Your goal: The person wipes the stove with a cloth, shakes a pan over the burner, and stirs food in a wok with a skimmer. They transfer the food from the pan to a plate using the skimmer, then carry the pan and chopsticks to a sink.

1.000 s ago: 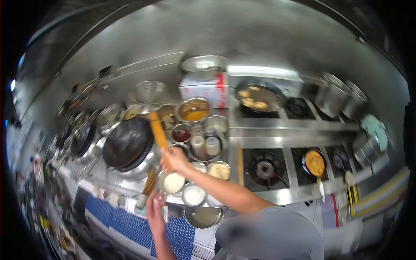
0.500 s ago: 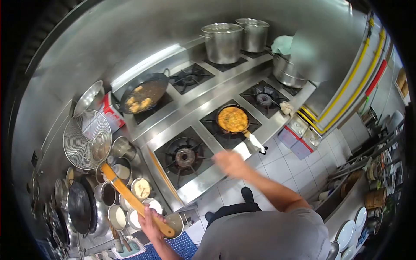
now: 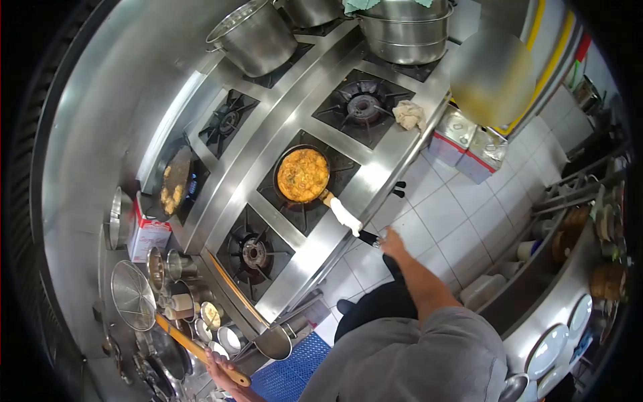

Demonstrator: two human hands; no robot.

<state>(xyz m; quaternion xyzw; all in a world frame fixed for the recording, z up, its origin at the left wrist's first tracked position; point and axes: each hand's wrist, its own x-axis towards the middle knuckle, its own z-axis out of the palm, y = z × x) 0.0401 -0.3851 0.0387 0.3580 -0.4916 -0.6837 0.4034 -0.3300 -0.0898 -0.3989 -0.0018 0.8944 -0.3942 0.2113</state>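
My left hand (image 3: 221, 370) is closed round the wooden handle of a wire-mesh skimmer (image 3: 132, 295), whose round basket is held out to the left above pots and containers. Out past the stove's front edge, my right hand (image 3: 394, 244) has its fingers bent in. They are close to a short black part (image 3: 368, 238) by the end of the pan's handle; what they grip is too small to make out. A golden, omelette-like round (image 3: 303, 174) fills the frying pan (image 3: 277, 182) on a front burner. White cloth (image 3: 345, 216) wraps the pan's handle.
Fried pieces lie in a dark wok (image 3: 159, 204) at the back left. Large steel pots (image 3: 258, 40) stand along the far burners. A crumpled rag (image 3: 407, 115) sits by a front burner (image 3: 362, 107). Plates (image 3: 546, 352) are on the right-hand counter.
The view has turned and shifted. My right hand has gone from near the front-left burner to beside the end of the pan's handle. The skimmer stays in my left hand.
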